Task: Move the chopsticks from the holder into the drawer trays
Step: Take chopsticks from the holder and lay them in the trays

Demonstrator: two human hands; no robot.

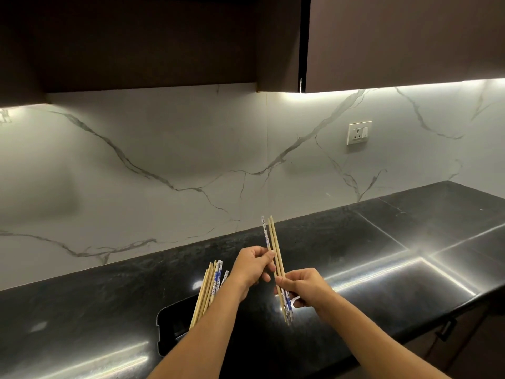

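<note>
your right hand [303, 289] pinches the lower end of a small bundle of bamboo and blue-white patterned chopsticks [274, 240], and your left hand [254, 266] pinches it mid-length. long axis is near upright above the glossy black tabletop [382, 242]. the rest of the chopsticks [207, 285] lean in the black rectangular holder [168, 315], just left of your left hand; drawer trays not in view.

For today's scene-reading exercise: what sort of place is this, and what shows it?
Most likely a home kitchen: a black stone countertop under dark wall cabinets, a marble-look backsplash with a wall socket, and chopsticks in a holder.
</note>
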